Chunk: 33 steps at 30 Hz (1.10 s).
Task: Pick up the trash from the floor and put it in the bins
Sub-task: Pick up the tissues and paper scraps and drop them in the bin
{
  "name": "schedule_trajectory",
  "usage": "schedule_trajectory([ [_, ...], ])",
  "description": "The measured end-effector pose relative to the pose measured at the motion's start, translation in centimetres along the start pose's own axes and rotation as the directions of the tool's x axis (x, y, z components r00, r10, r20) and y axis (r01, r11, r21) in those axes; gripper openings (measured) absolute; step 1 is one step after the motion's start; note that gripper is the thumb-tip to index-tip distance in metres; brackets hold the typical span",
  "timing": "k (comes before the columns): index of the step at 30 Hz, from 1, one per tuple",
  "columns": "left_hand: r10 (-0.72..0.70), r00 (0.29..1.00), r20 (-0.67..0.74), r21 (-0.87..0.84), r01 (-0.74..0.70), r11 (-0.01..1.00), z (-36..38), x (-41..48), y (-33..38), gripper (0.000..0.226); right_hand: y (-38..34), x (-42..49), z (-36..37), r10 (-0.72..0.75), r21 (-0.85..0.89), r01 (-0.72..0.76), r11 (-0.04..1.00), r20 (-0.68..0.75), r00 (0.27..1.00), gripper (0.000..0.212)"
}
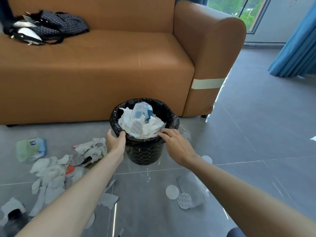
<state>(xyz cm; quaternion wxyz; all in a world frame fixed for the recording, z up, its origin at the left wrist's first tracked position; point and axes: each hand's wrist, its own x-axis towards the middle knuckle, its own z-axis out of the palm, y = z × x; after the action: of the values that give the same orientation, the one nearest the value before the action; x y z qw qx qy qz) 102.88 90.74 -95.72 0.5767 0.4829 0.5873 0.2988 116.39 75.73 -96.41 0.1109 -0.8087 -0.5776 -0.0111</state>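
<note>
Grey tiled floor (239, 151) bears a black bag-lined round bin (143, 151); left grip (116, 142) clasps its rim, right grip (174, 144) released alongside.

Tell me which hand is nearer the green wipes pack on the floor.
Left. The left hand grips the bin rim, to the right of the green pack; the right hand is across the bin, farther off.
</note>
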Motion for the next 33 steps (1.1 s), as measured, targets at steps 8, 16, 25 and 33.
schedule_trajectory([
  [8, 0.571, 0.726, 0.384, 0.513, -0.681, 0.522, 3.2, -3.3, -0.3, 0.044, 5.1, -3.5, -1.0, 0.284, -0.056, -0.279, 0.959, 0.177, 0.942, 0.043],
  [16, 0.348, 0.479, 0.806, 0.548, -0.826, -0.134, 9.3, -1.1, -1.7, 0.056, 9.3, -1.0, 0.9, 0.413, -0.062, -0.414, 0.908, 0.292, 0.863, 0.047],
  [25, 0.404, 0.364, 0.839, 0.480, -0.845, -0.236, 10.0, 5.1, -1.2, 0.054, 13.8, 3.3, 9.9, 0.498, 0.011, -0.547, 0.837, 0.398, 0.771, 0.056],
  [33, 0.446, 0.294, 0.845, 0.461, -0.822, -0.333, 8.6, 9.9, 0.2, 0.057, 15.2, 8.5, 16.4, 0.508, 0.050, -0.576, 0.816, 0.414, 0.756, 0.060],
])
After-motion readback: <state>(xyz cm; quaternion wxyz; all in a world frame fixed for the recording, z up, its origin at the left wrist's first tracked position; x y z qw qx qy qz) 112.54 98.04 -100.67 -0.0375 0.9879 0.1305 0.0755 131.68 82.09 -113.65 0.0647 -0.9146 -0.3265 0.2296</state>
